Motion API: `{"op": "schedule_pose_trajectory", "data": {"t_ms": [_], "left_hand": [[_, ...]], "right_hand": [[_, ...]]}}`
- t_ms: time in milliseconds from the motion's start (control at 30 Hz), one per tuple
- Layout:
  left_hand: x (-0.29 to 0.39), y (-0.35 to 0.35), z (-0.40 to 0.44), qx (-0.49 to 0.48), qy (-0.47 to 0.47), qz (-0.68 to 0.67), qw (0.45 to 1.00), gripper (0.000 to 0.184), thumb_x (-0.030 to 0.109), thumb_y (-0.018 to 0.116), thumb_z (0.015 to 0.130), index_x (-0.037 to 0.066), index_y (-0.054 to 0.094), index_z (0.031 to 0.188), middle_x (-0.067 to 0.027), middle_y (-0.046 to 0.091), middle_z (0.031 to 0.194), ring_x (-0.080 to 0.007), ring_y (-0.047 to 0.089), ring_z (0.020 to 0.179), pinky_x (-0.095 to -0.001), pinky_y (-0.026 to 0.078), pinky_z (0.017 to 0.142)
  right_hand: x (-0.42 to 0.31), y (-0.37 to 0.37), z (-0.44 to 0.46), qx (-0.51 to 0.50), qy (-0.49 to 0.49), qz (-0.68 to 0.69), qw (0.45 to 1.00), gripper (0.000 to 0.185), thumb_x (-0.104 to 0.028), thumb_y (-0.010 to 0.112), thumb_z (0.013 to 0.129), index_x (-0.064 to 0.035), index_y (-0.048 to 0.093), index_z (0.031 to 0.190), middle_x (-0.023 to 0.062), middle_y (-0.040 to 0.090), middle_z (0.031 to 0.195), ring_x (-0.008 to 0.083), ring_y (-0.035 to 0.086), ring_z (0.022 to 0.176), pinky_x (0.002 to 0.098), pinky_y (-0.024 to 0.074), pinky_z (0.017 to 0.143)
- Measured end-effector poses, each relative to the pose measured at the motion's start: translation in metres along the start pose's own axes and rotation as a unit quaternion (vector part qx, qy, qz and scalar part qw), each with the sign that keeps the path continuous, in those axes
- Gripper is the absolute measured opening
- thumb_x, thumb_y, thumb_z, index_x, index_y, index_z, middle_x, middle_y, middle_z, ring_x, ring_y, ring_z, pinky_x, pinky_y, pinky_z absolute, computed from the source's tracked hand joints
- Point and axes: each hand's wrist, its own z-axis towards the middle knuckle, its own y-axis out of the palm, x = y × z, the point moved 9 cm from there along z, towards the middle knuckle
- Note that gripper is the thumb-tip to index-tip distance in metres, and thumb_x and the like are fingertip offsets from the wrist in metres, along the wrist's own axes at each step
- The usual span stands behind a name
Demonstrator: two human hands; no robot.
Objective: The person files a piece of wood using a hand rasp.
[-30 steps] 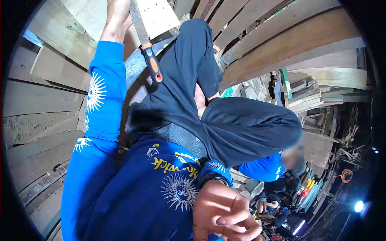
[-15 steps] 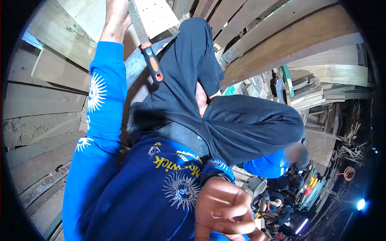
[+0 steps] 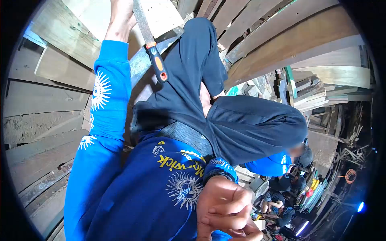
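My left hand [image 3: 121, 12] reaches away at the top edge, its fingers cut off by the frame. Right beside it is a file with a flat steel blade and a black and orange handle [image 3: 157, 64]. The handle points back toward me, over my dark trousers. Whether the hand grips the blade cannot be seen. A pale board [image 3: 161, 18] with small dark holes is just beyond the file. Close to my chest, my right hand [image 3: 226, 207] has its fingers curled inward; anything inside them is hidden.
Wooden planks [image 3: 44, 100] line the left side, and a long board [image 3: 289, 48] runs across the upper right. Offcuts [image 3: 309, 94] are stacked at right. A person in blue [image 3: 267, 164] sits nearby, with others farther back. An orange coil [image 3: 350, 176] lies at far right.
The whole view has shifted slightly, so my body, the file and the boards appear a little farther right. My right hand's fingers look slightly more curled. The file stays beside my left hand.
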Motion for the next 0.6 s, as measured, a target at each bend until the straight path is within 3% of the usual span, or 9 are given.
{"op": "schedule_pose_trajectory", "data": {"t_ms": [133, 200, 267, 333, 367, 400, 467, 500, 600], "left_hand": [[0.003, 0.001, -0.001, 0.022, 0.026, 0.007, 0.999, 0.018, 0.004, 0.056, 0.088, 0.001, 0.059, 0.106, -0.0085, 0.061, 0.089, -0.021, 0.064, 0.076, -0.0348, 0.057, 0.069], [0.002, 0.005, 0.0, 0.002, 0.027, -0.022, 0.999, 0.016, 0.004, 0.056, 0.088, 0.0, 0.06, 0.103, -0.0088, 0.062, 0.088, -0.0213, 0.065, 0.076, -0.0355, 0.057, 0.069], [-0.001, -0.005, 0.006, -0.002, 0.026, 0.006, 1.0, 0.014, 0.004, 0.056, 0.088, 0.0, 0.061, 0.101, -0.0095, 0.062, 0.087, -0.0216, 0.065, 0.076, -0.0361, 0.057, 0.07], [-0.02, -0.019, 0.013, 0.015, -0.032, -0.033, 0.999, 0.013, 0.004, 0.056, 0.088, 0.0, 0.061, 0.099, -0.0101, 0.063, 0.087, -0.0217, 0.066, 0.077, -0.036, 0.057, 0.069], [-0.019, -0.017, 0.012, 0.017, -0.035, -0.038, 0.999, 0.014, 0.004, 0.056, 0.088, 0.0, 0.061, 0.1, -0.0104, 0.063, 0.087, -0.0219, 0.066, 0.077, -0.0361, 0.057, 0.07], [-0.014, -0.009, 0.006, 0.017, -0.038, -0.043, 0.998, 0.015, 0.005, 0.056, 0.088, 0.0, 0.061, 0.101, -0.0106, 0.064, 0.088, -0.0221, 0.066, 0.077, -0.0362, 0.057, 0.07], [0.008, 0.002, -0.003, 0.024, 0.057, 0.005, 0.998, 0.017, 0.006, 0.056, 0.089, -0.002, 0.061, 0.103, -0.0112, 0.064, 0.089, -0.0225, 0.066, 0.077, -0.0364, 0.057, 0.07], [0.005, 0.001, -0.002, 0.016, 0.036, 0.004, 0.999, 0.018, 0.006, 0.056, 0.089, -0.002, 0.061, 0.105, -0.011, 0.064, 0.089, -0.0226, 0.066, 0.077, -0.0363, 0.057, 0.07], [0.003, 0.01, -0.004, 0.007, 0.017, 0.001, 1.0, 0.019, 0.007, 0.056, 0.089, -0.002, 0.06, 0.106, -0.0104, 0.063, 0.088, -0.0224, 0.065, 0.077, -0.036, 0.058, 0.07]], "right_hand": [[0.004, 0.008, 0.003, -0.09, -0.003, 0.108, 0.99, 0.032, -0.02, 0.08, 0.079, -0.0083, 0.051, 0.084, -0.0059, 0.047, 0.095, 0.0054, 0.059, 0.056, 0.0201, 0.0472, 0.051], [0.01, 0.014, 0.007, -0.086, 0.052, 0.095, 0.99, 0.018, -0.018, 0.066, 0.093, -0.0084, 0.052, 0.089, 0.0038, 0.06, 0.084, 0.0182, 0.061, 0.058, 0.03, 0.05, 0.051], [0.003, -0.001, -0.007, -0.018, 0.011, 0.146, 0.989, 0.025, 0.001, 0.074, 0.082, -0.0054, 0.05, 0.079, 0.0068, 0.066, 0.064, 0.0135, 0.065, 0.048, 0.0206, 0.0485, 0.04], [-0.004, -0.004, -0.004, 0.014, -0.079, 0.097, 0.992, 0.032, 0.003, 0.075, 0.081, -0.0009, 0.051, 0.102, 0.0083, 0.066, 0.061, 0.0145, 0.064, 0.046, 0.0206, 0.0488, 0.041], [0.001, -0.003, -0.006, -0.003, -0.066, 0.132, 0.989, 0.058, 0.002, 0.076, 0.081, -0.0001, 0.039, 0.126, 0.011, 0.068, 0.064, 0.0148, 0.063, 0.046, 0.0212, 0.0497, 0.042], [-0.001, -0.004, -0.007, -0.007, -0.067, 0.129, 0.989, 0.058, 0.002, 0.076, 0.081, -0.0001, 0.039, 0.126, 0.011, 0.068, 0.064, 0.0148, 0.063, 0.046, 0.0212, 0.0497, 0.042], [0.004, 0.0, -0.009, -0.014, -0.022, 0.144, 0.989, 0.034, -0.015, 0.081, 0.079, -0.0058, 0.051, 0.092, -0.0048, 0.061, 0.066, 0.0038, 0.056, 0.052, 0.0178, 0.0485, 0.049], [0.016, 0.004, -0.006, 0.011, -0.005, 0.2, 0.98, 0.035, -0.011, 0.08, 0.078, -0.006, 0.049, 0.093, -0.0047, 0.061, 0.053, 0.0041, 0.057, 0.051, 0.0174, 0.0489, 0.048], [0.008, -0.005, -0.005, 0.028, 0.049, 0.129, 0.99, 0.036, -0.009, 0.081, 0.078, -0.0064, 0.047, 0.091, -0.002, 0.062, 0.064, 0.0056, 0.059, 0.05, 0.0187, 0.0486, 0.046]]}}
